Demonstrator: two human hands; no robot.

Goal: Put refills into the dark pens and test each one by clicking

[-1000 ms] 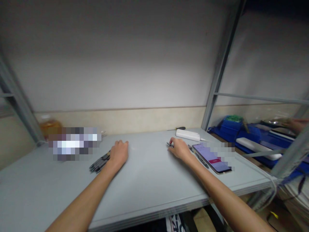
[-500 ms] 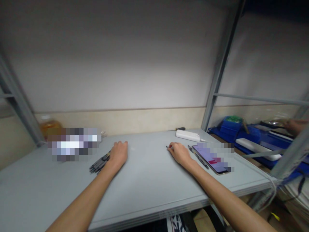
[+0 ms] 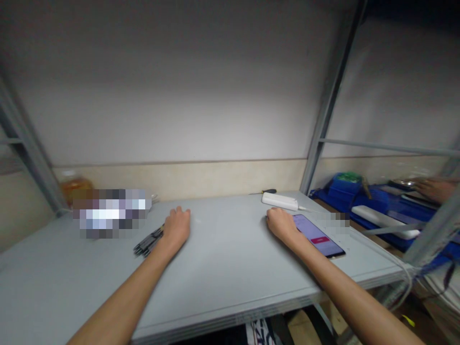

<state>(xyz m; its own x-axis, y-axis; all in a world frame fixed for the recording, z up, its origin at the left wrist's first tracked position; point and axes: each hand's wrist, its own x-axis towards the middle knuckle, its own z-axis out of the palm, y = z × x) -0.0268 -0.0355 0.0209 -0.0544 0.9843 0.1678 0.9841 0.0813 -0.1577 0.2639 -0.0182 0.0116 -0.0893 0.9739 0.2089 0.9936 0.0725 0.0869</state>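
Note:
On the left of the grey table, my left hand (image 3: 177,227) rests with its fingers curled over one end of a bundle of dark pens (image 3: 149,243). The pens' other ends fan out toward the lower left; the parts under my palm are hidden. My right hand (image 3: 282,224) is closed and low over the tabletop, at the left edge of a phone (image 3: 318,237) with a lit, purplish screen. A small dark tip of a pen (image 3: 267,218) shows at its fingers; most of it is covered by my hand.
A white power strip (image 3: 279,201) with a cable and a screwdriver (image 3: 268,191) lie near the wall. A blurred-out object (image 3: 111,213) and an amber-filled container (image 3: 76,186) stand at left. Beyond the metal post (image 3: 327,110), another person's hand (image 3: 436,189) is over blue trays (image 3: 345,189).
My right hand has moved right, toward the phone, and now covers the pen that lay beside it. My left hand has stayed at the bundle. The other person's hand has shifted slightly left.

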